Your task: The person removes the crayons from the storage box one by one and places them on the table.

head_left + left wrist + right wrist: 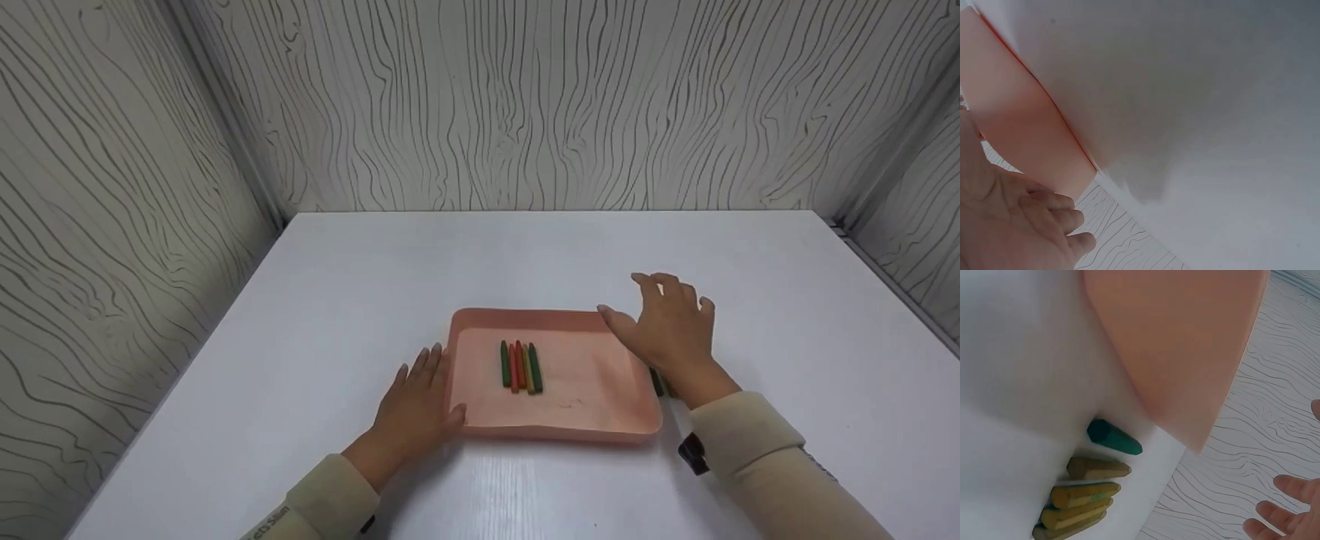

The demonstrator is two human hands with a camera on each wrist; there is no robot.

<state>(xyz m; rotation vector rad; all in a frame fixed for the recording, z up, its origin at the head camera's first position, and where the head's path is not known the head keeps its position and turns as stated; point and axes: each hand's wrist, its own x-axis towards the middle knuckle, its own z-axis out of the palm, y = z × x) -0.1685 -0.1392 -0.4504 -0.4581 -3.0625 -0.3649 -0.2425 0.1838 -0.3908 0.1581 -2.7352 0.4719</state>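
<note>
A pink rectangular tray [592,375] lies on the white table, with several green, red and yellowish crayons [520,367] side by side on its floor. My left hand [414,409] rests against the tray's left wall, fingers extended and thumb at the near left corner. In the left wrist view that hand [1022,225] lies along the outside of the tray wall [1027,118]. Above the tray's right side my right hand [671,330] is raised, fingers spread and nothing in it. Beneath it, beside the right wall, lie a green crayon [1114,437] and several yellow and brownish crayons [1086,494].
White tabletop [315,300] surrounds the tray. Panels with a wood-grain line pattern [480,105] stand behind the table and at both sides. A dark wrist device [693,454] sits under the right sleeve.
</note>
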